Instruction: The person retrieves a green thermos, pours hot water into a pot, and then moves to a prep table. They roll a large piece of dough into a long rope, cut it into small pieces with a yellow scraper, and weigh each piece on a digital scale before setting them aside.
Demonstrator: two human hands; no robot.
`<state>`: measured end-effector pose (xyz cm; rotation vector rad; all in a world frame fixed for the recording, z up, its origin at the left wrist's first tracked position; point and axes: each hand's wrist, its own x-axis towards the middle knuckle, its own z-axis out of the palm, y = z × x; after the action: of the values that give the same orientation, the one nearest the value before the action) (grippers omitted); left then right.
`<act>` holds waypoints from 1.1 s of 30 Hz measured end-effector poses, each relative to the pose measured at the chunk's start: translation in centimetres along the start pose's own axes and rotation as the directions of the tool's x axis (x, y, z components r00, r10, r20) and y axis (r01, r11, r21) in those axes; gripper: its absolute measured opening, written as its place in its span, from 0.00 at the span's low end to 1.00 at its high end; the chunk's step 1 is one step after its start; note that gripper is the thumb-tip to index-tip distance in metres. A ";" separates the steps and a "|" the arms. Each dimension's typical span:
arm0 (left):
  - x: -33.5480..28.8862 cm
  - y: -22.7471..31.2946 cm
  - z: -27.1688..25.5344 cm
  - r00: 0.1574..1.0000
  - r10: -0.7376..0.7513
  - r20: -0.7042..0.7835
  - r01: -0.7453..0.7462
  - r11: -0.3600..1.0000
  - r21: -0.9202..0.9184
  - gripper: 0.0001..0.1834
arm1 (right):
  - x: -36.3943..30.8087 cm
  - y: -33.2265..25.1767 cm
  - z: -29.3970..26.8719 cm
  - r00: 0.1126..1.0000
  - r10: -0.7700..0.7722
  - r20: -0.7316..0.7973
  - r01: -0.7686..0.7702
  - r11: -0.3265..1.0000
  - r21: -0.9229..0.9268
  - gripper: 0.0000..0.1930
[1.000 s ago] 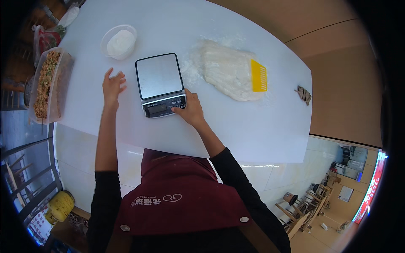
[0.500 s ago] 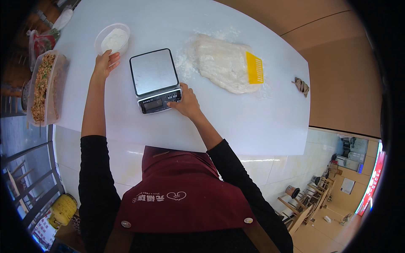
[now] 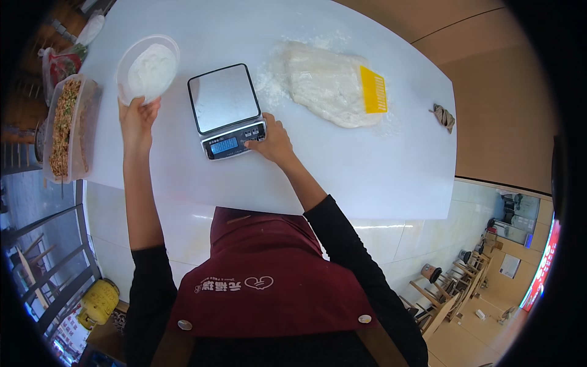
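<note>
In the head view, the left hand (image 3: 138,122) has its fingers grasping a bowl (image 3: 125,72) of white powder (image 3: 153,68), at ten o'clock from the scale (image 3: 223,98). The right hand (image 3: 274,140) touches the scale's four o'clock corner, thumb beside the lit display (image 3: 224,145); whether those fingers grip, I cannot tell. Dough (image 3: 324,84) lies toward two o'clock on the table (image 3: 367,177), a yellow scraper (image 3: 370,90) at its three o'clock end.
</note>
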<state>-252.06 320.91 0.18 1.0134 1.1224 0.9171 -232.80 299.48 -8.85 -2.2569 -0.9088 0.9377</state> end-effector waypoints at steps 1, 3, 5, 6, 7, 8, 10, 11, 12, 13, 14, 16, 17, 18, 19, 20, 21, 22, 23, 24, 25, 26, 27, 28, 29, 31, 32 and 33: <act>-1.9 0.6 -0.2 0.999 0.008 0.049 -0.009 1.000 0.010 0.34 | 0.1 0.1 0.2 1.000 -0.018 -0.022 0.018 1.000 0.003 0.43; -5.7 1.3 -0.6 0.982 0.070 0.173 -0.074 0.997 0.019 0.34 | 0.1 0.4 0.3 0.999 -0.025 -0.024 0.025 1.000 0.001 0.42; -8.8 1.1 -0.3 0.969 -0.060 0.240 0.044 0.996 0.073 0.35 | -0.4 0.6 -0.6 0.994 -0.106 -0.038 0.107 0.994 0.028 0.41; -10.2 0.7 -0.1 0.952 -0.100 0.288 0.075 0.993 0.096 0.36 | -0.6 0.6 -1.5 0.987 -0.158 -0.013 0.159 0.983 0.090 0.38; -11.7 -0.1 0.2 0.932 -0.157 0.328 0.130 0.986 0.102 0.35 | -1.2 0.5 -2.5 0.988 -0.145 -0.054 0.153 0.967 0.202 0.36; -13.1 -0.9 0.5 0.901 -0.207 0.381 0.181 0.978 0.103 0.34 | -2.2 0.6 -3.9 1.000 0.004 -0.026 0.004 0.960 0.281 0.34; -15.4 -3.0 1.6 0.829 -0.313 0.463 0.274 0.950 0.152 0.33 | -4.5 0.7 -7.1 0.928 -0.141 -0.346 0.242 0.932 0.269 0.24; -16.3 -4.0 2.1 0.761 -0.392 0.517 0.360 0.918 0.168 0.34 | -5.8 0.6 -8.4 0.870 -0.159 -0.467 0.320 0.902 0.290 0.19; -17.2 -5.2 2.8 0.708 -0.470 0.527 0.416 0.881 0.226 0.35 | -7.2 0.5 -9.2 0.781 -0.252 -0.571 0.411 0.896 0.168 0.14; -17.9 -6.3 3.5 0.679 -0.460 0.572 0.395 0.886 0.245 0.36 | -8.5 0.4 -9.2 0.830 -0.299 -0.471 0.392 0.913 0.111 0.13; -18.5 -7.3 4.2 0.647 -0.461 0.608 0.374 0.886 0.273 0.36 | -9.8 0.3 -9.0 0.841 -0.396 -0.369 0.439 0.898 0.037 0.12; -19.4 -8.8 5.6 0.594 -0.446 0.670 0.316 0.895 0.316 0.37 | -11.4 0.5 -7.9 0.825 -0.545 -0.149 0.534 0.838 -0.110 0.11; -19.6 -9.3 6.2 0.572 -0.447 0.688 0.285 0.895 0.344 0.37 | -11.9 0.6 -7.0 0.798 -0.602 -0.031 0.588 0.789 -0.178 0.11; -19.6 -9.8 6.8 0.560 -0.445 0.699 0.266 0.896 0.356 0.37 | -12.1 0.9 -6.4 0.848 -0.530 0.028 0.521 0.821 -0.233 0.11; -19.6 -10.1 7.2 0.560 -0.436 0.705 0.260 0.900 0.350 0.37 | -12.2 1.4 -5.8 0.866 -0.499 -0.013 0.477 0.834 -0.277 0.13; -19.7 -10.4 7.6 0.565 -0.448 0.693 0.272 0.894 0.357 0.37 | -12.4 1.9 -5.4 0.883 -0.468 -0.035 0.434 0.843 -0.318 0.14; -19.6 -10.6 7.9 0.573 -0.461 0.678 0.286 0.887 0.363 0.37 | -12.3 2.5 -5.1 0.903 -0.424 -0.069 0.374 0.856 -0.356 0.15; -19.4 -10.7 7.9 0.584 -0.445 0.679 0.262 0.895 0.361 0.37 | -12.2 3.0 -4.8 0.925 -0.380 -0.005 0.353 0.862 -0.365 0.17; -19.1 -10.8 8.0 0.592 -0.431 0.681 0.238 0.901 0.364 0.37 | -12.0 3.6 -4.5 0.947 -0.317 0.042 0.309 0.874 -0.374 0.18; -18.9 -10.8 7.9 0.597 -0.420 0.684 0.216 0.905 0.367 0.37 | -11.8 4.0 -4.2 0.966 -0.234 0.111 0.259 0.889 -0.377 0.20; -18.7 -11.0 7.9 0.597 -0.428 0.679 0.233 0.902 0.364 0.37 | -11.5 4.5 -3.8 0.959 -0.273 0.077 0.281 0.880 -0.382 0.17; -18.5 -11.1 7.8 0.597 -0.437 0.673 0.249 0.898 0.362 0.37 | -11.0 4.8 -3.3 0.953 -0.297 0.064 0.298 0.876 -0.379 0.15; -18.4 -11.1 7.7 0.603 -0.441 0.665 0.261 0.897 0.357 0.37 | -10.5 5.0 -2.8 0.942 -0.333 0.046 0.325 0.870 -0.371 0.13; -18.3 -11.2 7.7 0.611 -0.462 0.643 0.287 0.886 0.365 0.38 | -10.1 5.0 -2.4 0.939 -0.337 0.076 0.340 0.865 -0.369 0.12; -18.2 -11.2 7.6 0.614 -0.472 0.633 0.304 0.881 0.363 0.38 | -9.6 5.0 -2.2 0.930 -0.355 0.100 0.366 0.856 -0.364 0.11; -18.0 -10.9 7.5 0.618 -0.490 0.615 0.335 0.872 0.357 0.38 | -8.9 4.6 -2.7 0.917 -0.388 0.091 0.398 0.878 -0.267 0.10; -18.0 -10.6 7.3 0.596 -0.483 0.641 0.351 0.875 0.334 0.37 | -8.7 4.2 -3.4 0.917 -0.396 0.056 0.399 0.901 -0.171 0.10; -18.0 -10.1 7.0 0.585 -0.488 0.647 0.341 0.872 0.350 0.37 | -8.8 3.7 -4.4 0.941 -0.332 0.064 0.337 0.937 -0.096 0.10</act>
<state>-248.05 299.92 -3.77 1.0571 0.7034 -0.0276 -232.73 289.67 -5.14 -2.0787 -1.3421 0.8047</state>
